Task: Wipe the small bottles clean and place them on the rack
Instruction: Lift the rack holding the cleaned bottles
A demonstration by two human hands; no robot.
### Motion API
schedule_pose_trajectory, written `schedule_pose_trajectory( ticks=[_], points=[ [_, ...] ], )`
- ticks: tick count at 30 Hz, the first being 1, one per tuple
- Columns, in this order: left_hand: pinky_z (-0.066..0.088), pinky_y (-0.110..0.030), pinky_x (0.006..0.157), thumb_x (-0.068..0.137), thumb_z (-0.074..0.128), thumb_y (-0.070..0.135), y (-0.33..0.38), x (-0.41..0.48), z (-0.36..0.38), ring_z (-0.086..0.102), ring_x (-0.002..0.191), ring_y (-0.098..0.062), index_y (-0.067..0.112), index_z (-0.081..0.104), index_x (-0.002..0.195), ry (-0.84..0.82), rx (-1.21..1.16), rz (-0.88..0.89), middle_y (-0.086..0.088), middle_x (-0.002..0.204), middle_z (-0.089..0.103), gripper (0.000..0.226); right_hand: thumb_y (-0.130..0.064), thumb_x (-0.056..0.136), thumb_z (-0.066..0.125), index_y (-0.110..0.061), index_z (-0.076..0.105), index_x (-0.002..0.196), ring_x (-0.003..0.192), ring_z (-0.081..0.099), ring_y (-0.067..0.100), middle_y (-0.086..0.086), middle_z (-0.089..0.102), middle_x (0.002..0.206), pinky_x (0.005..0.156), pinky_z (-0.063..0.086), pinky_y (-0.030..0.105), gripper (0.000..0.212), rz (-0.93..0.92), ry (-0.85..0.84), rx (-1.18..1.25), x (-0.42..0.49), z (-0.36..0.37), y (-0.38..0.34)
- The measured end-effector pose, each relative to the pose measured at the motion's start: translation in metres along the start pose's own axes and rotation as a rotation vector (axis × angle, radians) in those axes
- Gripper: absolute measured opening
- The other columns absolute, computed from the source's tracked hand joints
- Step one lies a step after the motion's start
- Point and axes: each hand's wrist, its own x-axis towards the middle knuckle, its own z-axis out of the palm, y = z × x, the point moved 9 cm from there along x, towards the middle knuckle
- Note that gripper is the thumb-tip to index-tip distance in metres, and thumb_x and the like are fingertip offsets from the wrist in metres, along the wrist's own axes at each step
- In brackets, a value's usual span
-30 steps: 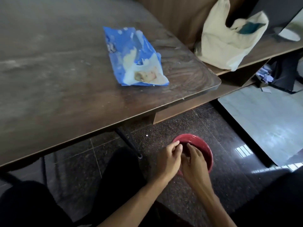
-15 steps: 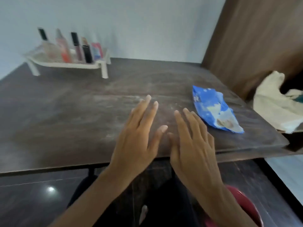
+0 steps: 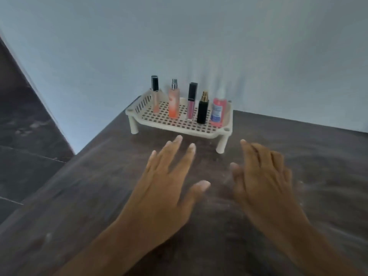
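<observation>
Motion blur smears both hands and the near part of the table (image 3: 298, 136), so whether the palms touch the wood cannot be told, and the forearms run out of the bottom of the view. The left hand (image 3: 163, 188) is spread flat, fingers apart and holding nothing; the right hand (image 3: 262, 176) is likewise empty, its fingers loosely apart and blurred. Both point toward the rack (image 3: 179, 126), which stands on short legs at the table's far left corner, close to the wall (image 3: 179, 36). On the rack stand 5 bottles in a row, all upright, long axes vertical: a black-capped clear bottle (image 3: 155, 94) at the rack's left end, then an orange spray bottle (image 3: 173, 102), a pink tube (image 3: 191, 100), a black bottle (image 3: 203, 110) with a gold top, and a pink bottle (image 3: 217, 111) at the rack's right end, its label too blurred to read. Right of the rack the tabletop lies bare; left of it the table edge drops to dark floor (image 3: 23, 136).
</observation>
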Motion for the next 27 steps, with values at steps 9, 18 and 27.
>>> schedule_pose_trajectory(
  ticks=[9, 18, 27],
  points=[
    [0.053, -0.033, 0.085, 0.1, 0.057, 0.017, -0.13, 0.081, -0.102, 0.062, 0.109, -0.02, 0.009, 0.066, 0.12, 0.616, -0.175, -0.386, -0.008, 0.124, 0.065, 0.023, -0.036, 0.095, 0.052, -0.022, 0.054, 0.129, 0.108, 0.055, 0.008, -0.013, 0.058, 0.115, 0.089, 0.043, 0.023, 0.036, 0.73, -0.064, 0.843, 0.11, 0.026, 0.063],
    [0.045, -0.022, 0.059, 0.101, 0.035, 0.022, -0.201, 0.154, -0.061, 0.067, 0.082, -0.026, 0.012, 0.057, 0.093, 0.163, -0.626, -0.949, 0.0, 0.084, 0.06, 0.026, -0.013, 0.082, 0.046, -0.011, 0.056, 0.064, 0.071, 0.058, 0.019, -0.003, 0.066, 0.067, 0.072, 0.047, 0.036, 0.021, 0.926, -0.406, 0.851, 0.144, 0.069, 0.05],
    [0.055, -0.032, 0.071, 0.101, 0.039, 0.018, -0.203, 0.169, -0.051, 0.067, 0.08, -0.014, 0.024, 0.071, 0.103, -0.018, -0.636, -0.908, 0.003, 0.089, 0.071, 0.032, -0.014, 0.094, 0.052, -0.033, 0.072, 0.079, 0.078, 0.067, 0.01, -0.009, 0.071, 0.076, 0.068, 0.051, 0.026, 0.031, 0.896, -0.374, 0.788, 0.157, 0.068, 0.052]
  ],
)
